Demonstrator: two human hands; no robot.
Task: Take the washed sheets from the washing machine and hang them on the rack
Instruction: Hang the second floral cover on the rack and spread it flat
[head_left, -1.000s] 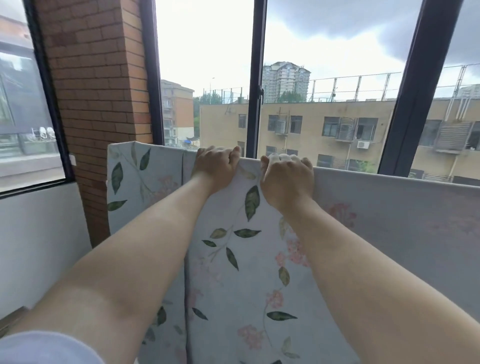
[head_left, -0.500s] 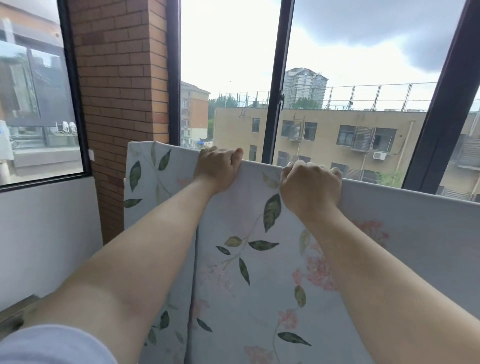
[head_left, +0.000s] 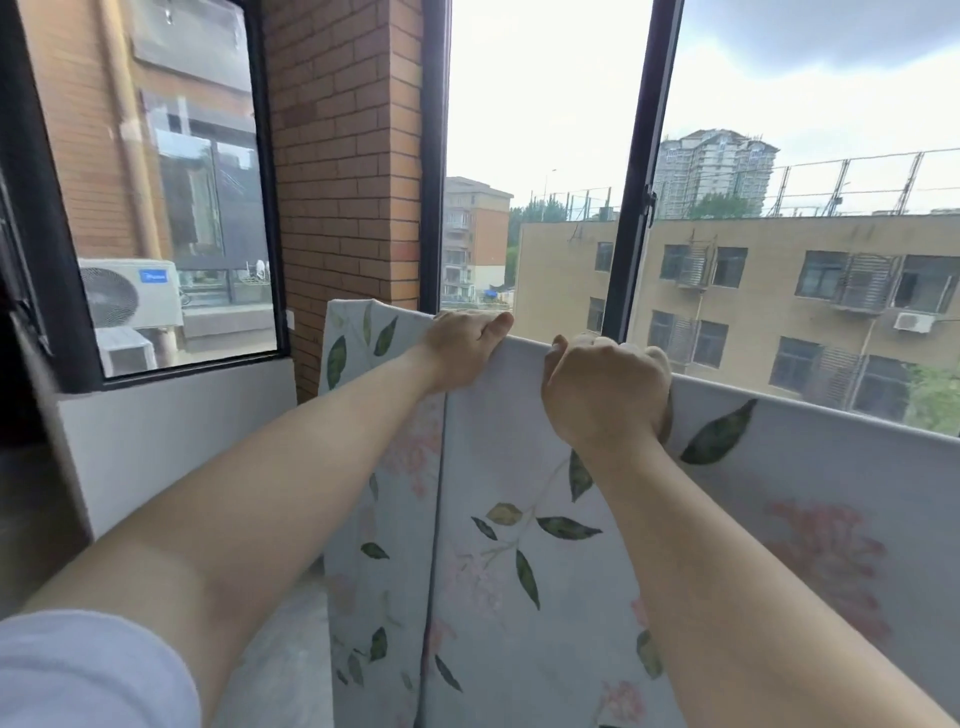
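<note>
While my left hand (head_left: 462, 347) and right hand (head_left: 602, 397) clutch the top of the sheet (head_left: 519, 525), it hangs draped; I judge only smoothing remains.

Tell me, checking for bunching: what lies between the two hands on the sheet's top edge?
Only the bare edge of the sheet, between left hand and right hand, head view.

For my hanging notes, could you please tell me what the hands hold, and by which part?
Both the left hand and right hand grip the floral sheet along its top edge.
</note>
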